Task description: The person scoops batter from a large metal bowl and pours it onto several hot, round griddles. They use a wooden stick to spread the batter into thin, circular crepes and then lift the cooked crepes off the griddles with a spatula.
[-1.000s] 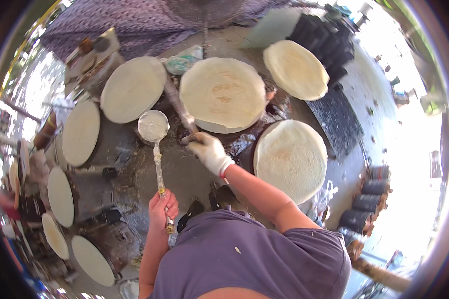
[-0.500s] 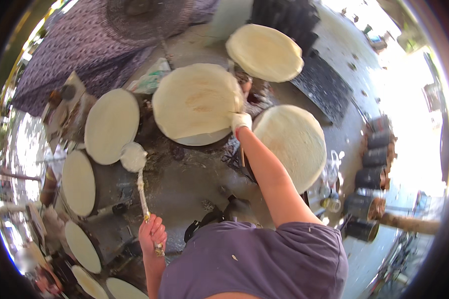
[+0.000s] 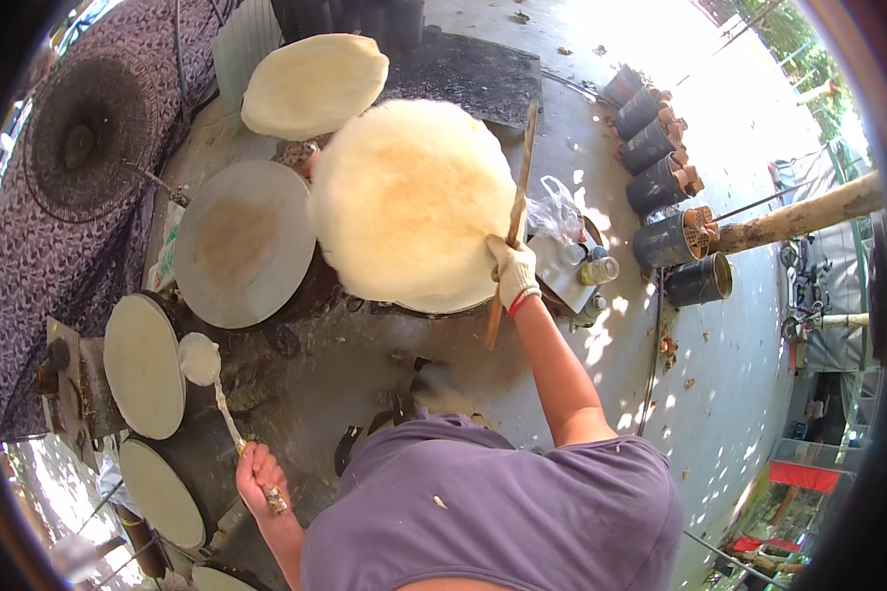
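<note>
My right hand, in a white glove, is closed round a long flat wooden stick. Against that stick lies the edge of a large thin round flatbread, pale with a browned middle and slightly blurred. It covers most of a round griddle, whose near rim shows below; whether they touch I cannot tell. To its left a bare grey griddle has a brown stain. My left hand grips the wrapped handle of a ladle, its round head coated in white batter, beside a pale batter-covered round.
Another pale round lies at the far side, near a dark speckled board. A fan stands before patterned cloth at left. Black buckets line the right, past a plastic bag and jars.
The flatbread has come off its griddle, now bare, and moved right over the neighbouring one with my right hand and the stick. The view has turned right; my left hand still holds the ladle.
</note>
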The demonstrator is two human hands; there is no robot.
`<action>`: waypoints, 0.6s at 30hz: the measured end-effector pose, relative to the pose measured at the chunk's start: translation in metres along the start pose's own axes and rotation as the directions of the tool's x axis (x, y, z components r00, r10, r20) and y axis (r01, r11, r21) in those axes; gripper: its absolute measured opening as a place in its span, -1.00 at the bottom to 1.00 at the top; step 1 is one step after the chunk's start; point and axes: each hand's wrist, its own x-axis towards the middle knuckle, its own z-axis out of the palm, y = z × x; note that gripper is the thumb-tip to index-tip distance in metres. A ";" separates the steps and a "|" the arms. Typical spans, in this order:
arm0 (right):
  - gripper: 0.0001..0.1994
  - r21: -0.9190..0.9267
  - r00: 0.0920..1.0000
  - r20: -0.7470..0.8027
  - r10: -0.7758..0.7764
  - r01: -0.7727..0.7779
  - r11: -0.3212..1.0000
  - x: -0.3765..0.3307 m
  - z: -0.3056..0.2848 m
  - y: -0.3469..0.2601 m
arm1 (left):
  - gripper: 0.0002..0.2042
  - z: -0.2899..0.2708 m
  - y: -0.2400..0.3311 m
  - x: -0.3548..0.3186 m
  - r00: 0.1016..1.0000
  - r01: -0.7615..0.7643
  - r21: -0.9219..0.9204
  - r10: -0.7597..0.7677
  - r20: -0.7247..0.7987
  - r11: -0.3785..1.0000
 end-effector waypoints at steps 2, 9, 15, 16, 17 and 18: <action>-0.83 -0.130 0.997 -0.035 0.063 -0.068 0.989 0.029 -0.029 0.025 | -0.87 0.006 -0.004 0.006 0.998 0.032 0.045 -0.034 0.055 0.998; -0.68 -0.521 0.920 -0.214 -0.327 0.176 0.835 0.074 -0.056 0.055 | -0.89 0.018 -0.019 0.006 0.991 0.130 0.070 -0.132 0.020 0.989; -0.77 -0.223 0.983 0.092 -0.158 0.175 0.959 0.090 -0.042 0.025 | -0.81 0.006 -0.026 0.012 0.988 0.153 0.091 -0.150 -0.037 0.984; -0.82 -0.265 0.970 0.127 -0.208 0.235 0.935 0.071 -0.023 -0.008 | -0.81 0.003 -0.024 0.011 0.986 0.161 0.063 -0.159 -0.041 0.985; -0.82 -0.403 0.946 0.146 -0.289 0.324 0.856 0.031 0.001 -0.055 | -0.81 0.001 -0.023 0.011 0.987 0.155 0.073 -0.151 -0.057 0.985; -0.83 -0.312 0.925 0.202 -0.320 0.371 0.875 0.009 0.014 -0.085 | -0.81 0.002 -0.023 0.012 0.986 0.158 0.085 -0.152 -0.072 0.984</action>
